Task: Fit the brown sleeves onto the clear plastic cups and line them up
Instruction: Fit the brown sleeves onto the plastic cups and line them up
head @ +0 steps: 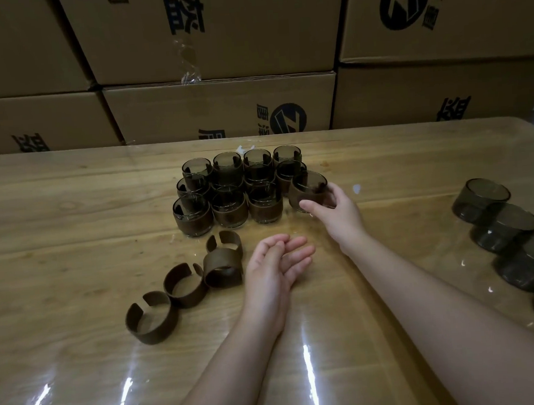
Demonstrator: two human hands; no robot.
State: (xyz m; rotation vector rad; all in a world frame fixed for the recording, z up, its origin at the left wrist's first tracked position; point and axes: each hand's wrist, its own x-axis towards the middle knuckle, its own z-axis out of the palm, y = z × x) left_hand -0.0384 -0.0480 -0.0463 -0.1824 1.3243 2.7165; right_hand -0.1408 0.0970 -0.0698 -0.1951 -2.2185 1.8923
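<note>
Cardboard boxes (216, 32) are stacked in a wall behind the desk (55, 217), whose far edge runs just under them. Near the middle of that far edge stands a block of sleeved cups (227, 189), packed in rows and touching. A column of bare cups (504, 226) runs along the right edge, well apart from the block. Four loose sleeves (186, 284) lie in a diagonal string left of centre, nearer the front edge, each a split ring with its gap facing up or away. The right hand (336, 211) reaches to the block's right end, its fingers (325, 195) and thumb curled round a sleeved cup (307, 190) that sits tilted, touching the front row's end; it looks about to be set upright in line there. The left hand (276, 265) hovers over the desk's middle, holding nothing, fingers loosely straight. The nearest sleeve (223, 267) lies just beside it to the left, so the left hand seems better placed for the next sleeve, while the bare cups lie toward the right hand's side.
</note>
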